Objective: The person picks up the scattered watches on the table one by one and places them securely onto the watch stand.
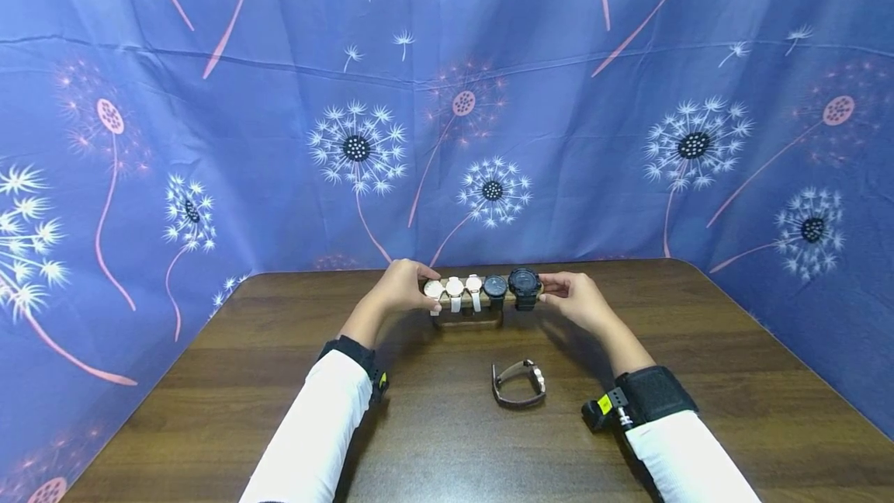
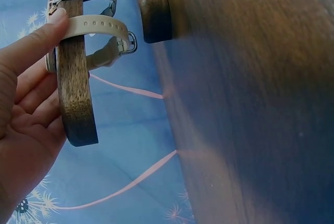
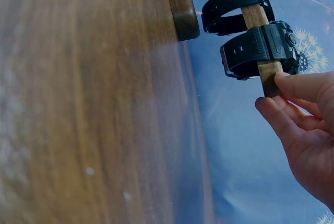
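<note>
A wooden watch stand (image 2: 76,91) stands toward the back of the table, its crossbar carrying several watches. On its left part are white-strapped watches (image 1: 455,287); a dark watch (image 1: 495,286) and a bulky black watch (image 1: 524,281) are on the right. My left hand (image 1: 400,287) grips the crossbar's left end, thumb against the nearest white strap (image 2: 99,25) and fingers behind the bar. At the opposite end, my right hand (image 1: 580,299) pinches the bare wooden tip beside the black watch. Nearer me, a watch with a dark strap (image 1: 520,404) lies on its side.
The brown wooden table (image 1: 433,441) extends on both sides of the stand. Behind its back edge hangs a blue dandelion-print cloth (image 1: 573,208). A black strap with a small camera (image 1: 597,413) is on my right wrist, and a similar strap is on my left.
</note>
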`<state>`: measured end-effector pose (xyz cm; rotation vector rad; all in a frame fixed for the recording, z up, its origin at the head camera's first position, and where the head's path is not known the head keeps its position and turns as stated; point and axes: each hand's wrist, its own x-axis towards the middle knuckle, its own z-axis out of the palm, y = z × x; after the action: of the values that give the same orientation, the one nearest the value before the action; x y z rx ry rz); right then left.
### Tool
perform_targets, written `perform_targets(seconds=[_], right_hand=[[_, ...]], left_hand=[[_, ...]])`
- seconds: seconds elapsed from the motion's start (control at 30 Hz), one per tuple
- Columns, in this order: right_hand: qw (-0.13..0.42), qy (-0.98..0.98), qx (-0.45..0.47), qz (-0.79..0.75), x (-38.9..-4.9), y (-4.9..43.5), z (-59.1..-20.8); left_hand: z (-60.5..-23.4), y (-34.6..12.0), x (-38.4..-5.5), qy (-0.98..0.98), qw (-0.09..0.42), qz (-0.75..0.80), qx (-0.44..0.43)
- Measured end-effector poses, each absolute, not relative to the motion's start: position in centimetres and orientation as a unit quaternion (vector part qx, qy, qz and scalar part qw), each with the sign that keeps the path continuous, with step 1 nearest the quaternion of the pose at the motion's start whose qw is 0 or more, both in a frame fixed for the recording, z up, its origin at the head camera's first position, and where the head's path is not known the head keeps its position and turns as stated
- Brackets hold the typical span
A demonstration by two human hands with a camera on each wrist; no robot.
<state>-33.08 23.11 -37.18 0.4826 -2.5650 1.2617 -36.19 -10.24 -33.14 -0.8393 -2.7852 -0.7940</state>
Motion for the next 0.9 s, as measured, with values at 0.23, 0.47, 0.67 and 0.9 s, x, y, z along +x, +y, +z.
perform_targets(seconds=[0.23, 0.47, 0.67, 0.9], right_hand=[[0.099, -0.873, 0.171, 0.446, -32.7, 23.1, -36.8], [0.106, -0.917, 0.125, 0.365, -31.3, 23.6, -35.8], [0.058, -0.925, 0.169, 0.335, -29.3, 23.4, -34.8], [0.041, -0.920, 0.236, 0.311, -27.5, 22.2, -34.3]], left_hand=[[-33.1, -10.5, -36.1, -0.921, 0.059, -0.257, -0.287], [-32.3, -11.0, -35.0, -0.911, 0.059, -0.275, -0.303], [-31.2, -10.6, -32.5, -0.907, 0.066, -0.277, -0.310], [-30.9, -9.9, -28.6, -0.882, 0.090, -0.241, -0.395]])
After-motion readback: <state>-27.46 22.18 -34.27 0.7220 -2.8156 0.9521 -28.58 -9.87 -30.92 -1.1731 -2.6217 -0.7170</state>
